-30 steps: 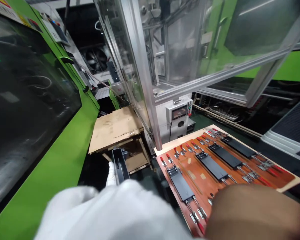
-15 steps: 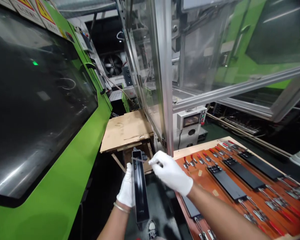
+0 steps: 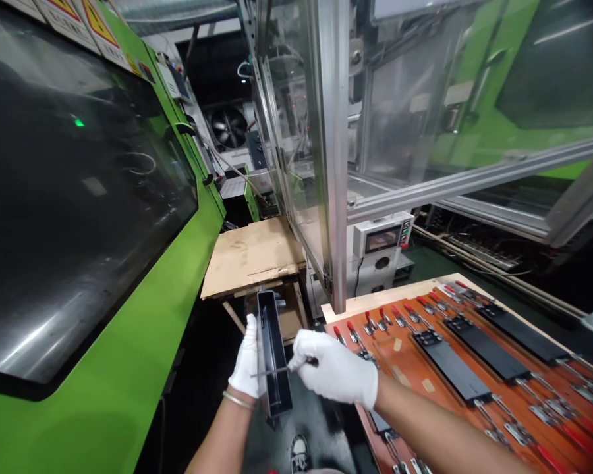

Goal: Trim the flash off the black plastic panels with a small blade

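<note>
My left hand, in a white glove, grips a long black plastic tray part held on edge in front of me. My right hand, also gloved, pinches a thin metal tool whose tip lies across the part's lower half. Both hands hover over the dark floor, just left of the orange fixture board.
The fixture board carries several black flat parts held by red-handled toggle clamps. A green moulding machine runs along the left. An aluminium-framed clear enclosure stands ahead, with a cardboard-topped stand and a small control box beneath.
My right hand has slid the thin tool from the top end of the black part down toward its lower half. The left hand keeps its grip; the view shifted slightly.
</note>
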Demonstrator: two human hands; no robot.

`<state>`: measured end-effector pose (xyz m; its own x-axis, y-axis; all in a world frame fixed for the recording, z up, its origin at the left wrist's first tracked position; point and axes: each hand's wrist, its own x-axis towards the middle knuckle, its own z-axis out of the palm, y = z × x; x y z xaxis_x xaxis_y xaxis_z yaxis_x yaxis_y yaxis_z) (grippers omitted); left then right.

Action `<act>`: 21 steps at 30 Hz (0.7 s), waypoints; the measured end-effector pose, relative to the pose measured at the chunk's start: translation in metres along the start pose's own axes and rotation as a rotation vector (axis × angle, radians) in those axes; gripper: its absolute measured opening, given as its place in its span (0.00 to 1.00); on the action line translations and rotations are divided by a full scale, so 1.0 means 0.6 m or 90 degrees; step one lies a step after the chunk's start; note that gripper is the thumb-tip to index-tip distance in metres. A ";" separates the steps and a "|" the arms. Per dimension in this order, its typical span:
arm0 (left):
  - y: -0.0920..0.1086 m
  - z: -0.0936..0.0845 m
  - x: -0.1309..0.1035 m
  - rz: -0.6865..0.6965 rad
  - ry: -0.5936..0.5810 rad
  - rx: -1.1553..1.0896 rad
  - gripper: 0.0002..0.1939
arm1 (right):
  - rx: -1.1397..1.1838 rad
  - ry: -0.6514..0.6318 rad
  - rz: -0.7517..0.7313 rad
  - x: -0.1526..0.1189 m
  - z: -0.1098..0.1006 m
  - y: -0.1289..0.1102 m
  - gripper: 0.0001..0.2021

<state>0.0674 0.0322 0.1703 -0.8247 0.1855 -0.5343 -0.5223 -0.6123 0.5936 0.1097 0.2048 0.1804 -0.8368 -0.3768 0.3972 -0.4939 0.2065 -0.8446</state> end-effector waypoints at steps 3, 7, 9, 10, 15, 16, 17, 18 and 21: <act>0.011 0.004 0.003 0.048 0.029 0.032 0.28 | 0.040 -0.041 0.042 -0.026 0.010 0.005 0.11; 0.015 0.009 0.008 0.081 0.084 0.067 0.30 | 0.073 -0.038 0.091 -0.038 0.012 0.005 0.10; 0.014 0.012 0.012 0.090 0.096 0.077 0.29 | 0.063 0.044 0.112 -0.038 0.014 0.004 0.08; 0.013 0.012 0.014 0.093 0.101 0.080 0.30 | 0.047 0.093 0.119 -0.038 0.017 0.003 0.08; 0.009 0.003 0.035 0.138 0.164 0.100 0.28 | 0.043 0.137 0.100 -0.049 0.042 0.004 0.08; 0.008 0.000 0.039 0.141 0.166 0.095 0.27 | 0.058 0.131 0.108 -0.050 0.046 0.004 0.07; 0.007 -0.003 0.043 0.142 0.162 0.084 0.27 | 0.067 0.143 0.123 -0.051 0.048 0.005 0.07; 0.006 -0.006 0.047 0.143 0.155 0.073 0.27 | 0.066 0.168 0.141 -0.050 0.049 0.005 0.07; 0.004 -0.018 0.061 0.177 0.175 0.077 0.29 | 0.026 0.228 0.162 -0.048 0.050 0.007 0.07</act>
<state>0.0383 0.0294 0.1458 -0.8577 -0.1973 -0.4749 -0.3232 -0.5115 0.7962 0.1389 0.1893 0.1548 -0.9631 0.0202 0.2684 -0.2582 0.2128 -0.9424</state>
